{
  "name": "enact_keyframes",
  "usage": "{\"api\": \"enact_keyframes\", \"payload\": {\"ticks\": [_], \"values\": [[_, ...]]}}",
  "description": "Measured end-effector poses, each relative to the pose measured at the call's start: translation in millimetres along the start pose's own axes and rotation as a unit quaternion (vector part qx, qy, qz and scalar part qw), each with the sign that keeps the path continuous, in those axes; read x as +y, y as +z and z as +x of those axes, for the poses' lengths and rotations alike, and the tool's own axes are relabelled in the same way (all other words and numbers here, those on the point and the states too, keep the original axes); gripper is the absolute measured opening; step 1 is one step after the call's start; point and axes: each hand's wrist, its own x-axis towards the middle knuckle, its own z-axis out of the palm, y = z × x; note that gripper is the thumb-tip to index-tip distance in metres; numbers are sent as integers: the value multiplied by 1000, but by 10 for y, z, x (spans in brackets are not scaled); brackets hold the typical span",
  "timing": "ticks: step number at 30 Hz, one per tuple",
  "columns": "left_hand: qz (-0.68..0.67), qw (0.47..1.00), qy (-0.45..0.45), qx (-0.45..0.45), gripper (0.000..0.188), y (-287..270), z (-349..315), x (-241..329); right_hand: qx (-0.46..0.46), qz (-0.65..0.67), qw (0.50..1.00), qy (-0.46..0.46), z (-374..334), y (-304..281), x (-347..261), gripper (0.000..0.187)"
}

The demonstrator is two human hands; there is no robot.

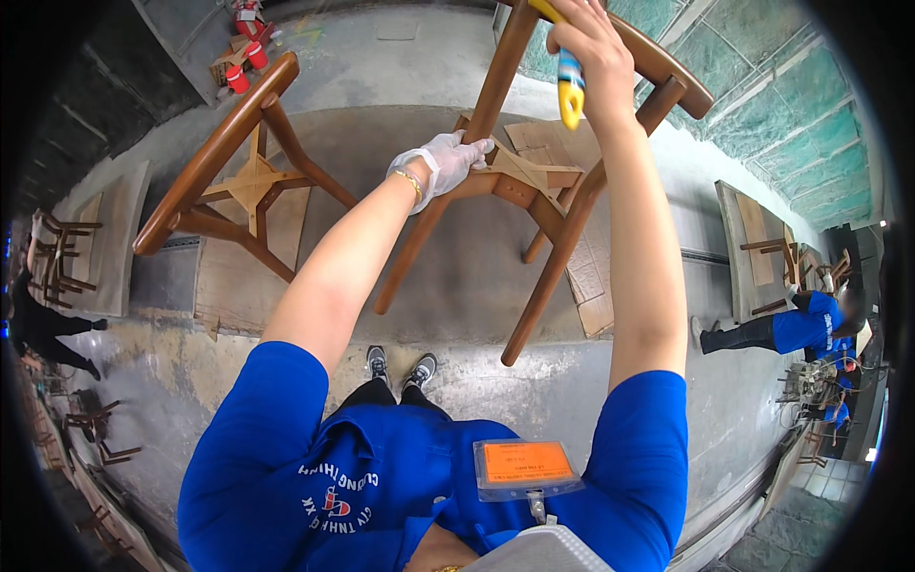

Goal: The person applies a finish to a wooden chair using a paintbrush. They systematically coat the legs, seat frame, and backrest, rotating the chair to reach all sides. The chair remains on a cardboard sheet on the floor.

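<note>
In front of me stands a brown wooden chair frame, tilted, with light wood corner braces and no seat. My left hand, in a thin clear glove, is closed round one of its legs where it meets the seat rail. My bare right hand is raised at the chair's top rail. Its fingers are wrapped round a tool with a yellow and blue handle, perhaps a brush; the working end is cut off by the upper edge.
A second brown chair frame stands to my left on cardboard. Red containers sit at the far left. Behind me on the right, a person in a blue shirt works by other chair frames. Another person in black is at the left.
</note>
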Motion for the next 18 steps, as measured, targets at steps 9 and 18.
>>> {"api": "enact_keyframes", "payload": {"ticks": [9, 18], "values": [[-214, 971, -83, -70, 81, -379, 345, -184, -185, 22, 982, -34, -1484, 1040, -792, 6], [116, 982, 74, -127, 96, -465, 213, 369, -399, 419, 797, 173, -2208, 1096, -2266, 7]]}}
